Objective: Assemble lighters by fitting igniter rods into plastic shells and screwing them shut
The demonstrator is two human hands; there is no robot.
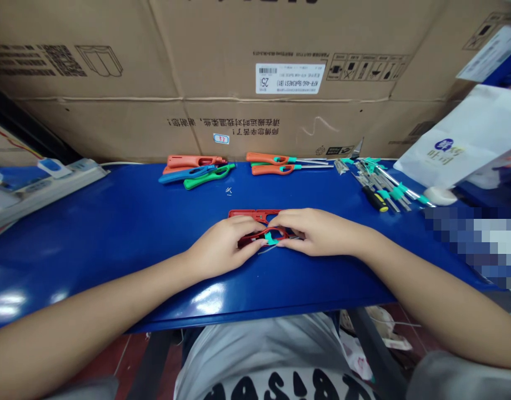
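Note:
At the middle of the blue table, my left hand [222,244] and my right hand [317,232] are closed around an open red lighter handle shell [282,229]. A teal trigger [271,239] sits at its loop, between my fingertips. My left fingers and thumb grip the shell's left end, while my right fingers pinch around its right side. Thin wire or a rod shows just below the trigger, too small to make out. Behind my fingers lies another red shell half [252,213], partly covered by my right hand. The shell's inside is mostly hidden.
Orange, blue and green lighter handles [193,171] lie at the back, beside orange lighters with metal rods [280,168]. Metal lighter rods with teal triggers [382,180] and a black-yellow screwdriver [374,199] are at right. Tiny metal bits [228,191] lie mid-table. A cardboard box [222,72] stands behind.

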